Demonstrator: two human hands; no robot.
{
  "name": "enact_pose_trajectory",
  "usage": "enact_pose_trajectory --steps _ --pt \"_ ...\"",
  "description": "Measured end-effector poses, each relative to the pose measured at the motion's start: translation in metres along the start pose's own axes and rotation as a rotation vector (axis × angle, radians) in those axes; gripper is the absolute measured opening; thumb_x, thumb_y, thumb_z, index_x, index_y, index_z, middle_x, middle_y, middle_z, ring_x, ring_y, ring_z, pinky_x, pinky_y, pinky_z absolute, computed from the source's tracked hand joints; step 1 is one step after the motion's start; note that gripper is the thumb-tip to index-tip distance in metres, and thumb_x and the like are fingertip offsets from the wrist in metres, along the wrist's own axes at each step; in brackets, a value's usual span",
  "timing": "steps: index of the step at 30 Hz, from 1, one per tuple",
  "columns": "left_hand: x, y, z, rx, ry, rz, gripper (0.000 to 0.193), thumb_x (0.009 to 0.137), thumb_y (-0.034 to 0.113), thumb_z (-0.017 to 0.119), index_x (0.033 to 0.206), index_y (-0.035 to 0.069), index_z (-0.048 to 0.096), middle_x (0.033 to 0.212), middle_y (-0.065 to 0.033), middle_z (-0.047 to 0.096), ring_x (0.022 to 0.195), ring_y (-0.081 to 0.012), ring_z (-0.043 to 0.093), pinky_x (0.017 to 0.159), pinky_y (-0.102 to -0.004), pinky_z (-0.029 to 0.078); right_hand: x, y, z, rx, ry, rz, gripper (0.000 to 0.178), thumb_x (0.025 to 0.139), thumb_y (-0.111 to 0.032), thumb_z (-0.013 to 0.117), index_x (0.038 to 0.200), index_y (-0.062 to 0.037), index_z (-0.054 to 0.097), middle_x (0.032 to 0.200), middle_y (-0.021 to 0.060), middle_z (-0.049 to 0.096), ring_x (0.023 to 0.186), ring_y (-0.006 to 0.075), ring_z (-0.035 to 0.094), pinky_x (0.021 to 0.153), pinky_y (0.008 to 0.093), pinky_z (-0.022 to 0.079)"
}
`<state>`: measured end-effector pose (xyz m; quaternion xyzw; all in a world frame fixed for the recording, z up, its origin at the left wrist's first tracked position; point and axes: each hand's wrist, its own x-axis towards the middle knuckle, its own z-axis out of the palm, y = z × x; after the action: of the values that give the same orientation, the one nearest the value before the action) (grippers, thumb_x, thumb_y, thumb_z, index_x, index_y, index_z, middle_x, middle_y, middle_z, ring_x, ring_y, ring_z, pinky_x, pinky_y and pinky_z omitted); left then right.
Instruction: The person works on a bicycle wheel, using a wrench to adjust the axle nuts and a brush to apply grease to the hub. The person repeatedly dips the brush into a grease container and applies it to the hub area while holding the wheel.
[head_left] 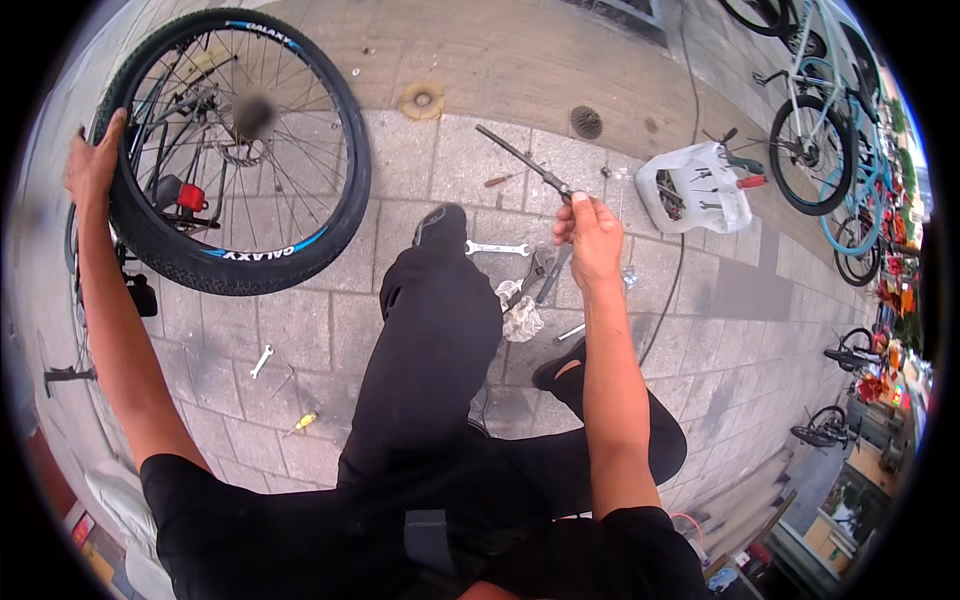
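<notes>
Black trousers (440, 330) fill the bottom of the view, since the person is sitting low on the paving (300, 330) with one leg stretched toward the tools. Left hand (95, 160) is wrapped over the top of the bike wheel (235, 150), fingers curled round the tyre, probably just keeping it upright and steady. Right hand (590, 235) is closed around a long thin metal tool (522, 160), held up off the ground and angled away, ready to use. A spanner (497, 248) and a crumpled rag (520, 318) lie just past the knee, within easy grabbing range, plus a white bag of tools (695, 190) further right.
</notes>
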<state>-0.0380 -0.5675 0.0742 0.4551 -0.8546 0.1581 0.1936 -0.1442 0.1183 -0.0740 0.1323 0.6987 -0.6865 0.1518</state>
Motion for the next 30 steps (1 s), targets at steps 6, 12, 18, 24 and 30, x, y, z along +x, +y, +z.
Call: enact_pose_trajectory --steps 6,12,18,24,30 --pt "-0.016 0.017 -0.024 -0.581 -0.440 -0.107 0.092 0.080 0.065 0.076 0.131 -0.010 0.060 0.116 -0.0257 0.070 0.108 -0.0339 0.068 0.095 -0.0412 0.051 -0.014 -0.030 0.015 0.133 -0.080 -0.059 0.030 0.104 -0.022 0.057 0.107 0.0083 0.060 0.091 0.0134 0.066 0.074 0.0207 0.068 0.064 0.0346 0.060" --pt "-0.112 0.029 -0.054 -0.695 -0.062 0.081 0.067 0.090 0.048 0.073 0.133 -0.002 0.059 0.109 -0.0249 0.072 0.102 -0.0356 0.071 0.089 -0.0421 0.053 0.006 -0.070 0.075 -0.013 -0.261 0.007 0.028 0.103 -0.018 0.056 0.106 0.0096 0.060 0.093 0.0146 0.067 0.076 0.0223 0.069 0.067 0.0368 0.062" --pt "-0.189 0.062 -0.122 -0.693 0.005 0.151 0.070 0.088 0.036 0.077 0.141 -0.001 0.051 0.122 -0.0240 0.064 0.110 -0.0417 0.054 0.100 -0.0481 0.042 0.024 -0.090 0.168 -0.196 -0.276 0.121 0.025 0.102 -0.014 0.054 0.101 0.0104 0.059 0.090 0.0152 0.066 0.071 0.0219 0.068 0.060 0.0358 0.061" --pt "-0.214 0.071 -0.133 -0.708 0.048 0.148 0.073 0.090 0.040 0.076 0.141 -0.005 0.051 0.124 -0.0245 0.065 0.110 -0.0386 0.054 0.101 -0.0462 0.041 0.011 -0.051 0.222 -0.192 -0.183 0.169 0.022 0.100 -0.012 0.053 0.099 0.0097 0.058 0.086 0.0153 0.066 0.066 0.0227 0.067 0.056 0.0363 0.060" --pt "-0.223 0.073 -0.140 -0.713 0.021 0.118 0.072 0.088 0.033 0.078 0.142 -0.004 0.049 0.126 -0.0228 0.062 0.113 -0.0388 0.051 0.101 -0.0466 0.041 0.021 -0.013 0.207 -0.123 -0.175 0.232 0.029 0.103 -0.018 0.054 0.101 0.0099 0.060 0.087 0.0143 0.066 0.067 0.0210 0.066 0.057 0.0357 0.058"
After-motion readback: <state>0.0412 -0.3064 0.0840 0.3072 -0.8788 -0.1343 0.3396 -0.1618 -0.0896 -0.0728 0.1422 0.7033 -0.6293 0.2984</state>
